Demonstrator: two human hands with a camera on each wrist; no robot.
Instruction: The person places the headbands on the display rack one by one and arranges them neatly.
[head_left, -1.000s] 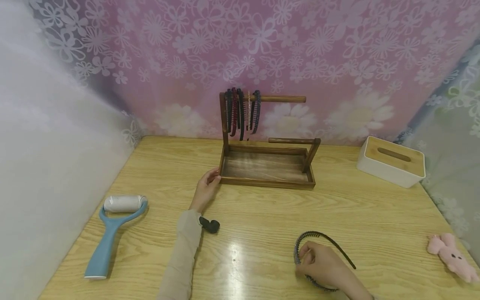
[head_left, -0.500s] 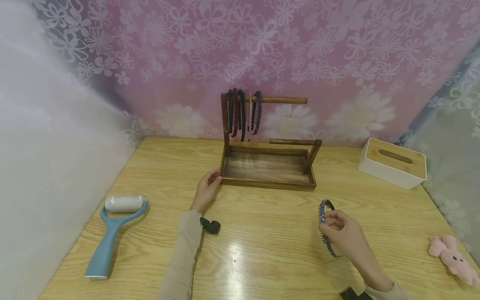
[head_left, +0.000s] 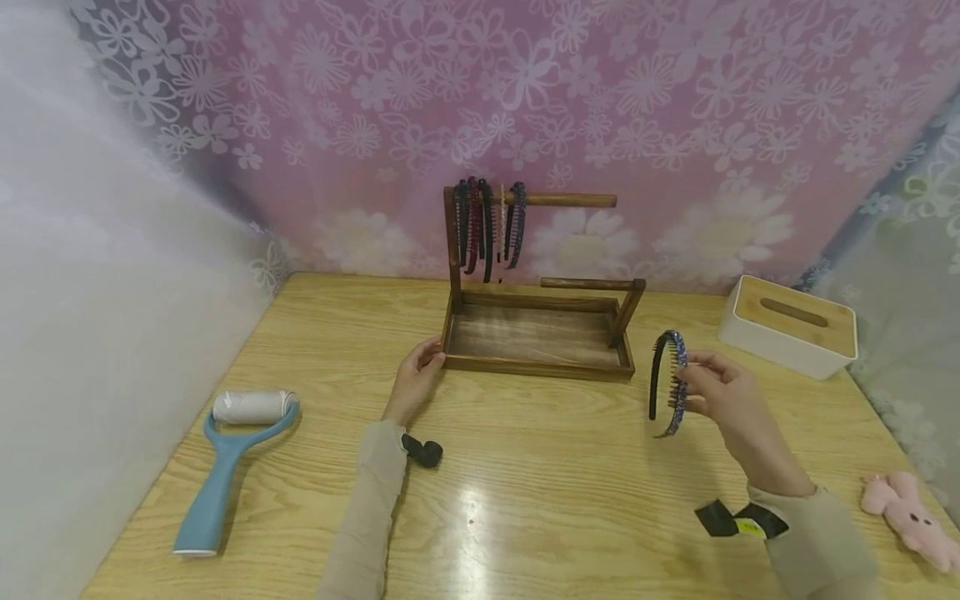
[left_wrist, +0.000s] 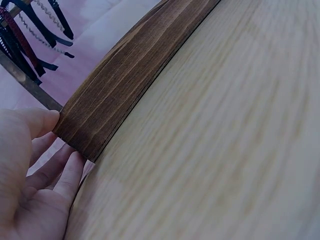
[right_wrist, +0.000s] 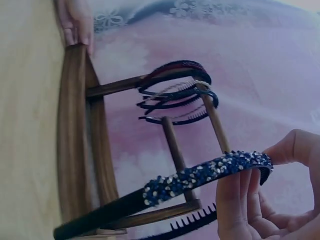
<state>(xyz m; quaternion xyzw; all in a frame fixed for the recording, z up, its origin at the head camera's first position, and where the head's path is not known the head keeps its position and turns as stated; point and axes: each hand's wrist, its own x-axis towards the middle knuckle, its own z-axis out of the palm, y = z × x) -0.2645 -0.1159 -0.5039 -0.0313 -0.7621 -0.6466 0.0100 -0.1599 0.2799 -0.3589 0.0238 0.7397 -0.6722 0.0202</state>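
Note:
My right hand (head_left: 735,404) pinches a hair band (right_wrist: 200,177) between thumb and fingers. The hair band has blue and silver sparkling beads, a black underside and inner teeth; it stands upright above the table in the head view. It is just right of a dark wooden rack (head_left: 536,367) with a tray base and two bars. Several hair bands (head_left: 487,225), black, dark red, pale and blue, hang on the left part of the upper bar (head_left: 573,200). My left hand (head_left: 416,375) rests against the rack's front left corner, thumb and fingers (left_wrist: 70,175) fairly straight.
A blue-handled lint roller (head_left: 225,467) lies at the left on the wooden table (head_left: 540,467). A white tissue box (head_left: 787,329) with a wooden lid stands at the back right. A pink plush toy (head_left: 911,521) lies at the right edge. The lower bar (head_left: 585,284) carries nothing.
My right hand has lifted the beaded hair band off the table, turned it upright and carried it forward and right, beside the rack. My left hand stays at the rack's corner.

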